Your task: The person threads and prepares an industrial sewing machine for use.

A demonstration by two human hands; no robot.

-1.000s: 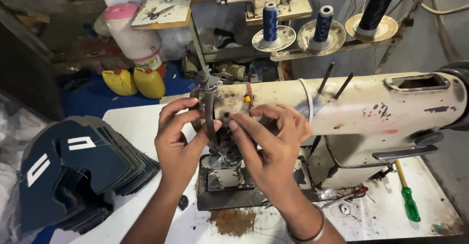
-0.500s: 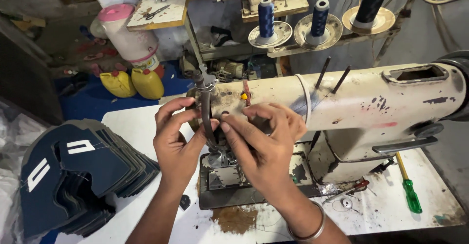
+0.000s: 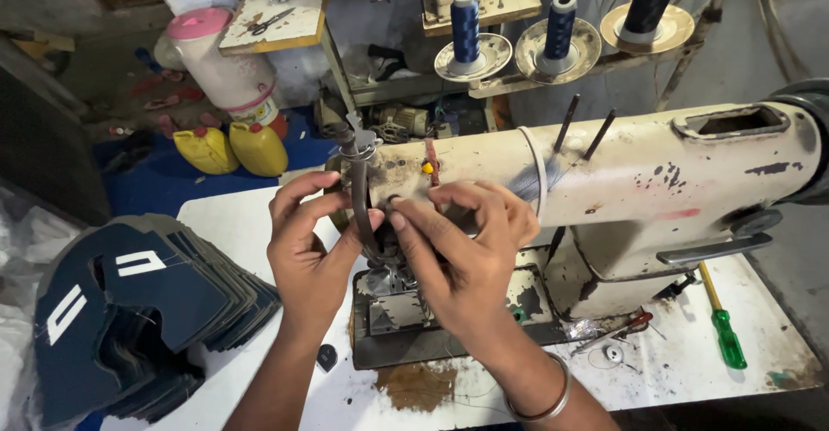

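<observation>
At the needle end of the worn cream sewing machine, both hands are working close together, fingertips nearly meeting over the dark needle-bar area. The left hand is coming in from the left, its thumb and forefinger pinching toward the dark lever that is hanging down the face of the head; the right hand is reaching across from the right, forefinger and thumb pressed together as if on a thread, though nothing so fine is showing. The machine's long axis is running left to right, so its working end is lying directly ahead of both hands and just above the metal plate, with the left hand slightly nearer. Farther out, navy fabric pieces are lying stacked at the left, a green screwdriver at the right, and thread spools are standing behind.
</observation>
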